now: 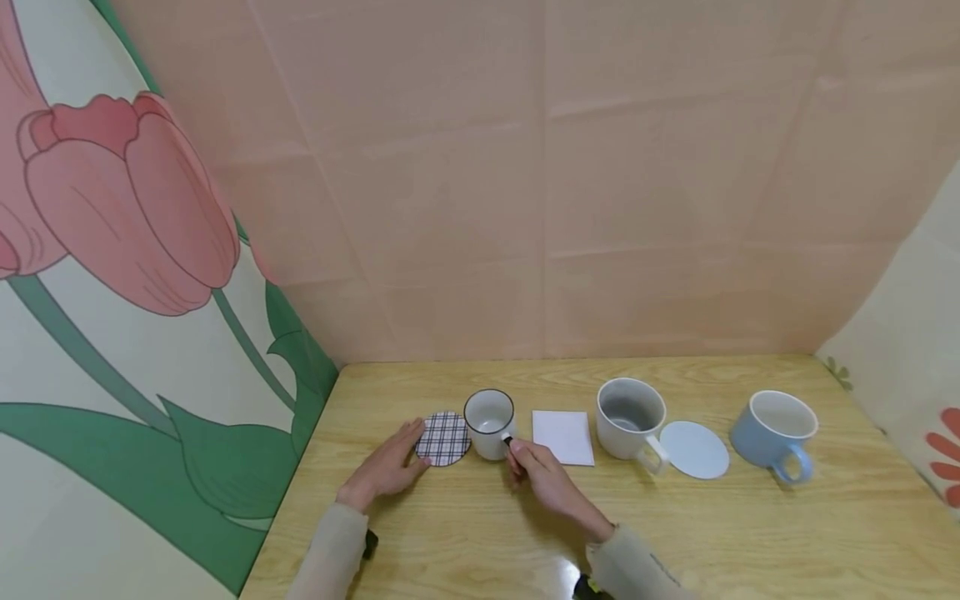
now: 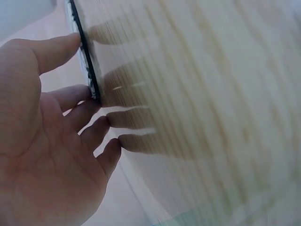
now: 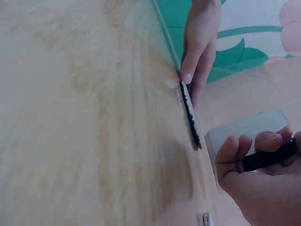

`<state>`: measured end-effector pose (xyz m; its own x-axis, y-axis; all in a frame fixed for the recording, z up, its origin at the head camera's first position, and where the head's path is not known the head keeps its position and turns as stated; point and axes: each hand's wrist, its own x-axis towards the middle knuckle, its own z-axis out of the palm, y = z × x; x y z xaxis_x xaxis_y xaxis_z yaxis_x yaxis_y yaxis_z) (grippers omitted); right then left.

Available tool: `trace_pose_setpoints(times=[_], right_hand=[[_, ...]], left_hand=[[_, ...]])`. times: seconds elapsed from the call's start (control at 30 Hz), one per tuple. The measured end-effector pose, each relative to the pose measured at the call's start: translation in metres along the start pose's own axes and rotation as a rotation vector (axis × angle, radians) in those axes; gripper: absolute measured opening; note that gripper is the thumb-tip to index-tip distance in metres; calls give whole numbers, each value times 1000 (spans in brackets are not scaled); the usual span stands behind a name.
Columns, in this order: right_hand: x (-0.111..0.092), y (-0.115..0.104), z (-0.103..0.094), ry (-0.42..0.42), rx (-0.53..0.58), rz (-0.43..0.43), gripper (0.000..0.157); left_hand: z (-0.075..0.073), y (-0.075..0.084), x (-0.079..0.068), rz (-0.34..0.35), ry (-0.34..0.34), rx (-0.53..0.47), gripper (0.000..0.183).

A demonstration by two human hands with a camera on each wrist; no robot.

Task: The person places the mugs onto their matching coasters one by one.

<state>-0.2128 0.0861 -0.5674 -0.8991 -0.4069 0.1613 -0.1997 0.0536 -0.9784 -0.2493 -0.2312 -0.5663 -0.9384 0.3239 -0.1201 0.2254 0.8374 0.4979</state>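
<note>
A round coaster [image 1: 443,438] in black-and-white plaid is at the left part of the table. My left hand [image 1: 387,464] holds its left edge between thumb and forefinger; the left wrist view shows the other fingers loosely bent beside it. Right beside the coaster is a white mug [image 1: 489,414] with a dark rim. My right hand [image 1: 546,477] grips the mug's black handle [image 3: 268,157], fingers curled round it. In the right wrist view the mug seems slightly off the tabletop, above a shadow. The mug's inside looks empty in the head view.
Right of the mug lies a square white coaster [image 1: 563,437]. Further along stand a larger white mug [image 1: 630,418], a round white coaster [image 1: 694,450] and a blue mug [image 1: 772,433]. The wooden table [image 1: 465,533] meets a pinkish wall covering [image 1: 540,208] at the back.
</note>
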Motion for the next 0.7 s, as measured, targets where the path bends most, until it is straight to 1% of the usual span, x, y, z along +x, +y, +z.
trace_pose_setpoints(times=[0.27, 0.47, 0.7], right_hand=[[2, -3, 3, 27, 11, 26, 50], [8, -3, 5, 11, 26, 14, 54], [14, -4, 7, -20, 44, 11, 52]], left_hand=[[1, -1, -1, -4, -12, -22, 71], [-2, -3, 0, -7, -16, -56, 73], [-5, -4, 1, 2, -25, -54, 74]])
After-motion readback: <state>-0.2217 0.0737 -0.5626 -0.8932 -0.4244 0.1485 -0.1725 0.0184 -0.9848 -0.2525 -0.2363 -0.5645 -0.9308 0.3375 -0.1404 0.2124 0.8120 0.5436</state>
